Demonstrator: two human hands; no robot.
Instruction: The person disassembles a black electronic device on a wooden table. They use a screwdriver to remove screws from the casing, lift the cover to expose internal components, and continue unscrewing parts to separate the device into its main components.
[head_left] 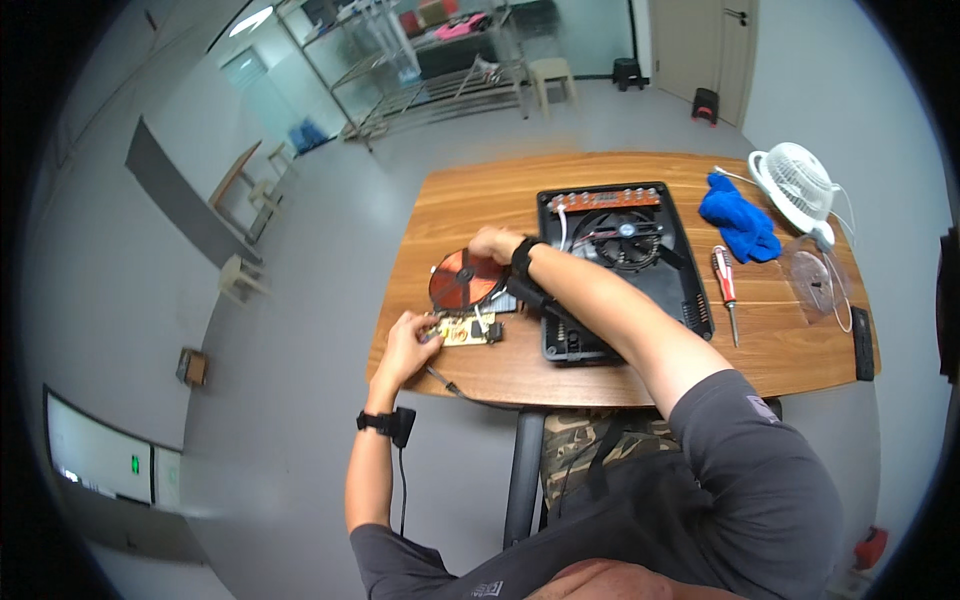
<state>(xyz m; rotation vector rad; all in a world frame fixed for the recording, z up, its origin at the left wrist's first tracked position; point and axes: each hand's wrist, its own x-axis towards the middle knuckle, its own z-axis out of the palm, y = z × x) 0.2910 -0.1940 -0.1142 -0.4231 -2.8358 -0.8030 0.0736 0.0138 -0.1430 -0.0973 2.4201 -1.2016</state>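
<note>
A round copper induction coil [457,285] with a dark rim sits at the left of the wooden table. My right hand [492,244] reaches across and grips its far right edge, fingers curled. Just nearer to me is a pale circuit board [460,330] with black parts and a small yellow one. My left hand [408,345] has its fingers closed on the board's left end. To the right lies the opened black cooker housing [665,292], showing a round fan [622,240] and an orange control strip [605,199]. My right forearm covers part of the housing.
Right of the housing are a red-and-white screwdriver [725,278], a blue cloth [740,220], a white fan [795,180] and a clear plastic bag [815,280]. A cable [450,387] runs along the table's front edge. Behind stands a metal rack [440,95].
</note>
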